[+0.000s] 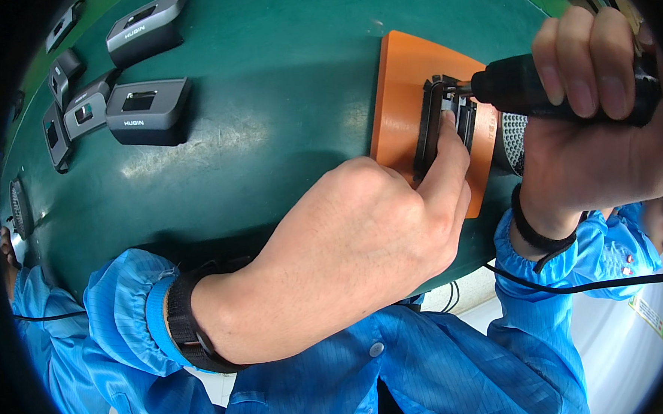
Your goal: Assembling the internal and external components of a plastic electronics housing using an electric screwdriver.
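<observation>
My right hand (583,74) is wrapped around a black electric screwdriver (513,86), which lies nearly level and points left. Its tip reaches the upper part of a black housing (429,131) seated in an orange block fixture (398,91). From the near side, my left hand (348,236) presses its outstretched index finger onto a small light piece inside that housing. The other left fingers are curled, and the thumb is hidden beneath the hand. Whether a screw sits under the tip is too small to tell.
Several grey-and-black device housings (146,112) with rectangular windows stand at the far left of the green table (265,83). A perforated metal piece (515,139) sits right of the fixture. A black cable (590,286) crosses at lower right. Another person's hand (8,250) shows at the left edge.
</observation>
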`<action>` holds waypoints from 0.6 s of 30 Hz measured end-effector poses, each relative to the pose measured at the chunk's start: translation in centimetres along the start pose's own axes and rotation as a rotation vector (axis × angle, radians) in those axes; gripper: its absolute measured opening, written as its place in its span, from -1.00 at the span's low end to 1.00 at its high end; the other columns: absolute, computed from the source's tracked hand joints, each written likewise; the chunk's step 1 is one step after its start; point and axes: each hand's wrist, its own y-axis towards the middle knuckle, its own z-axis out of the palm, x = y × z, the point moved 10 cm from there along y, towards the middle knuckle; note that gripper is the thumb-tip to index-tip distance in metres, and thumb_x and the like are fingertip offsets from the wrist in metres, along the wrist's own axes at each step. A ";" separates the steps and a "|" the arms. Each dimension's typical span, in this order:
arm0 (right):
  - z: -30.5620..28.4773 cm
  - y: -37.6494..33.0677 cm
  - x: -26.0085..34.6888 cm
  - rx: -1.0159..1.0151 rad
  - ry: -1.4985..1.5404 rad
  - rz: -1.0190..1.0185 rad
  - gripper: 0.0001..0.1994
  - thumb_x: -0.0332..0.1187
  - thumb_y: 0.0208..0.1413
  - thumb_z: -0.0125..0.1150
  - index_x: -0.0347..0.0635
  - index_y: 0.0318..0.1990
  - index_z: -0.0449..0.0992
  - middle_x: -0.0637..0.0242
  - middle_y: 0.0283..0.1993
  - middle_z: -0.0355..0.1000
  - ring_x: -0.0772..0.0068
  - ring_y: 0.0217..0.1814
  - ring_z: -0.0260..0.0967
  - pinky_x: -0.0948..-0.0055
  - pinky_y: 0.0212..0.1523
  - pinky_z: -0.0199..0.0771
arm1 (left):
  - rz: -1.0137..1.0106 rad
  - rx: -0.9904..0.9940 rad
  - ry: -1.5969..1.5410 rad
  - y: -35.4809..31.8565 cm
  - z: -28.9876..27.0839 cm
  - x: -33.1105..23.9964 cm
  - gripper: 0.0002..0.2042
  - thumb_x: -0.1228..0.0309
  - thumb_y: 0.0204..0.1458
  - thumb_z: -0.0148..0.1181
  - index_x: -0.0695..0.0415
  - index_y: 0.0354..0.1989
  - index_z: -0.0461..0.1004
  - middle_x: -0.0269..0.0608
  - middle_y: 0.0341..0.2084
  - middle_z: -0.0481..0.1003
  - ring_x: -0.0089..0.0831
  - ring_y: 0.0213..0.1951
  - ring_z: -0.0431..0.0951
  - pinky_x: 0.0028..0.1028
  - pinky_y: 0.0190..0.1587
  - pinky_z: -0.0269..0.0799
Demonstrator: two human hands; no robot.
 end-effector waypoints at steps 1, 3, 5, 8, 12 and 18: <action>0.0 0.0 0.0 -0.001 0.002 0.000 -0.79 -0.28 0.32 -0.05 -0.13 -0.35 0.40 0.56 -0.61 0.14 0.66 -0.58 0.07 0.53 -0.46 0.14 | 0.001 -0.003 -0.003 0.0 0.0 0.0 -0.85 0.46 -0.11 0.18 0.18 -0.34 0.56 0.06 0.09 0.56 -0.71 -0.74 0.31 -0.63 -0.61 0.25; 0.0 0.0 -0.1 0.002 0.002 0.000 -0.79 -0.28 0.32 -0.05 -0.13 -0.35 0.40 0.56 -0.61 0.14 0.66 -0.58 0.07 0.53 -0.46 0.14 | 0.005 0.002 -0.004 0.0 0.1 0.0 -0.85 0.46 -0.11 0.18 0.18 -0.34 0.56 0.06 0.09 0.56 -0.71 -0.74 0.31 -0.63 -0.62 0.25; 0.2 0.0 -0.2 0.004 0.004 0.003 -0.79 -0.28 0.32 -0.05 -0.13 -0.35 0.40 0.56 -0.61 0.14 0.66 -0.58 0.07 0.54 -0.46 0.14 | 0.009 0.006 -0.006 0.0 0.2 0.0 -0.85 0.46 -0.12 0.18 0.18 -0.34 0.56 0.06 0.09 0.56 -0.70 -0.74 0.31 -0.63 -0.62 0.25; 0.2 0.0 -0.3 0.006 0.005 0.001 -0.79 -0.28 0.32 -0.05 -0.14 -0.34 0.40 0.56 -0.61 0.14 0.66 -0.58 0.07 0.54 -0.47 0.14 | 0.000 -0.013 -0.021 0.0 0.1 0.1 -0.86 0.46 -0.12 0.18 0.18 -0.35 0.55 0.07 0.08 0.56 -0.70 -0.75 0.31 -0.63 -0.62 0.25; 0.5 -0.1 -0.3 0.007 0.010 0.006 -0.79 -0.28 0.32 -0.05 -0.14 -0.34 0.41 0.56 -0.61 0.14 0.66 -0.59 0.07 0.54 -0.47 0.14 | 0.000 -0.019 -0.018 0.2 0.0 0.1 -0.85 0.46 -0.12 0.18 0.18 -0.34 0.54 0.06 0.08 0.56 -0.70 -0.75 0.32 -0.63 -0.62 0.26; 0.8 -0.1 -0.5 0.005 0.013 0.007 -0.79 -0.28 0.32 -0.04 -0.15 -0.33 0.42 0.56 -0.61 0.14 0.66 -0.59 0.07 0.54 -0.47 0.14 | 0.001 -0.013 -0.044 0.2 0.0 0.1 -0.82 0.45 -0.11 0.17 0.19 -0.30 0.55 0.06 0.08 0.56 -0.69 -0.75 0.34 -0.63 -0.61 0.28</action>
